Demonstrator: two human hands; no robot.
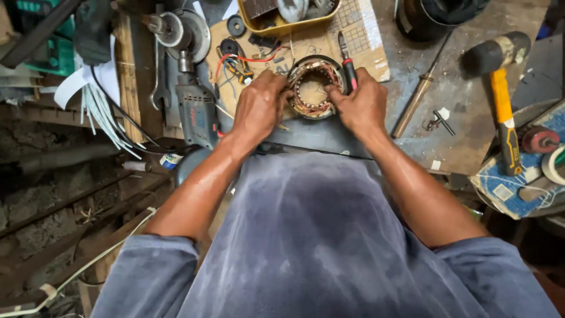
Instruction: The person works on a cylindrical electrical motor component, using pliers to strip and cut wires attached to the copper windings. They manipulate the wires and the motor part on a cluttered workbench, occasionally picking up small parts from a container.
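Though partly hidden, one stator point(312, 88), two hands point(259, 109).

Scene is lit softly from above, moderately bright at the table point(447, 112), no hard glare. The lower left is left dim and murky. A slight sheen is seen on both forearms. Soft shadows are cast under the mallet point(500, 70). Edges are bent by wide-angle distortion. Focus is held centrally; corners are slightly smeared.
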